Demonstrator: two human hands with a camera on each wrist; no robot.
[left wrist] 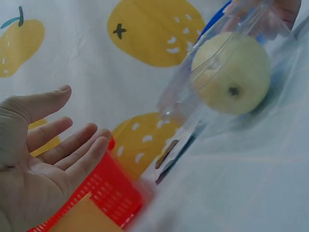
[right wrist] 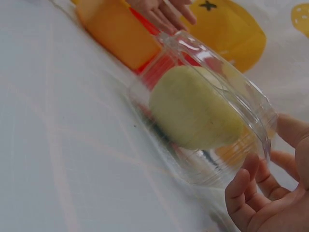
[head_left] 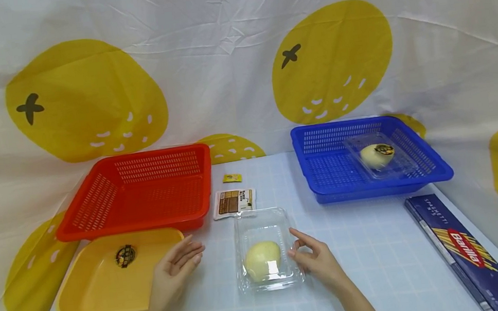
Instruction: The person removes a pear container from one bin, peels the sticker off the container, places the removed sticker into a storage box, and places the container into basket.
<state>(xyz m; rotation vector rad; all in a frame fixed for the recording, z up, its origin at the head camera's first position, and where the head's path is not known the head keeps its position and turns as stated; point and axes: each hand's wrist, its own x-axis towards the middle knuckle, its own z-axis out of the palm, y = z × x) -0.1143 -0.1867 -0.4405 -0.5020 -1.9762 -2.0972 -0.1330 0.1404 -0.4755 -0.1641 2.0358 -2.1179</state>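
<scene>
A clear plastic clamshell box (head_left: 264,226) with a pale yellow-green round fruit (head_left: 262,262) inside stands on the table between the hands. Its lid looks closed over the fruit, whose dark end spot shows in the left wrist view. My right hand (head_left: 318,261) pinches the box's right edge between thumb and fingers. To the left of the box, apart from it, my left hand (head_left: 170,276) hovers with relaxed fingers and holds nothing. Beside that hand lies a yellow tray (head_left: 84,295) with a round black-and-gold sticker (head_left: 125,256) in it.
A red basket (head_left: 159,187) stands behind the yellow tray. At the back right, a blue basket (head_left: 325,167) holds another clear box with a stickered fruit (head_left: 376,156). A flat packet (head_left: 234,202) and small yellow sachet (head_left: 232,178) lie behind the box. The spaghetti box (head_left: 471,252) is at right.
</scene>
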